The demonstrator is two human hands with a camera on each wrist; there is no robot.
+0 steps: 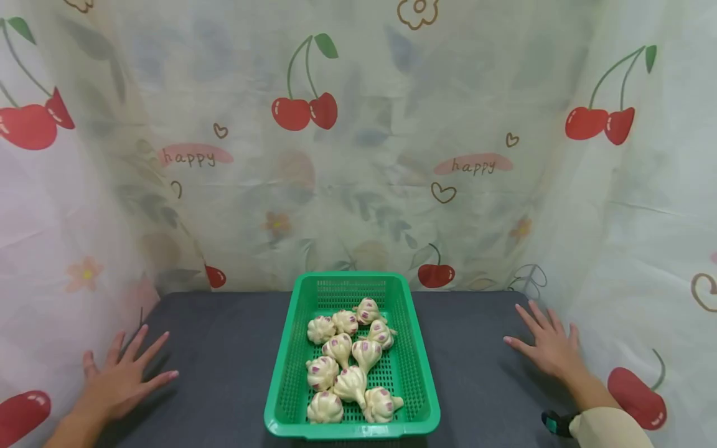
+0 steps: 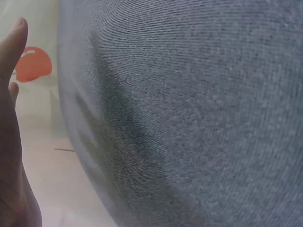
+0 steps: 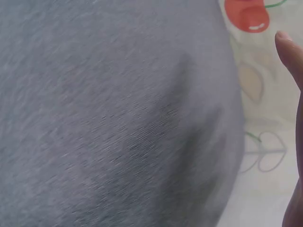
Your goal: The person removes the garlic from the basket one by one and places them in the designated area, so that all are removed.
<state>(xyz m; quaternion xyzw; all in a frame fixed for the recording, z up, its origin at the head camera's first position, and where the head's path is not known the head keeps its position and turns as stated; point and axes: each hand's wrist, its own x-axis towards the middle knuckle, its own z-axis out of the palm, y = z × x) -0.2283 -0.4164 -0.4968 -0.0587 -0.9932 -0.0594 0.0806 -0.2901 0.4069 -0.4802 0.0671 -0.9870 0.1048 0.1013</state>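
Observation:
A green plastic basket (image 1: pixel 284 361) stands in the middle of the dark table, with several garlic bulbs (image 1: pixel 351 384) lying in its lower and middle part. Off to the left, my left hand (image 1: pixel 122 376) is held with fingers spread and holds nothing; its thumb side also shows at the edge of the left wrist view. On the other side, my right hand (image 1: pixel 551 345) has its fingers spread too and holds nothing. Both hands are well apart from the basket. Shadows of the fingers fall on the cloth in both wrist views.
The dark grey cloth-covered table (image 1: pixel 224 354) reaches back to a pale printed curtain (image 1: pixel 364 186) with cherries and flowers. Curtain sides flank the table left and right, close to both hands. A dark band (image 1: pixel 557 424) sits on the right wrist.

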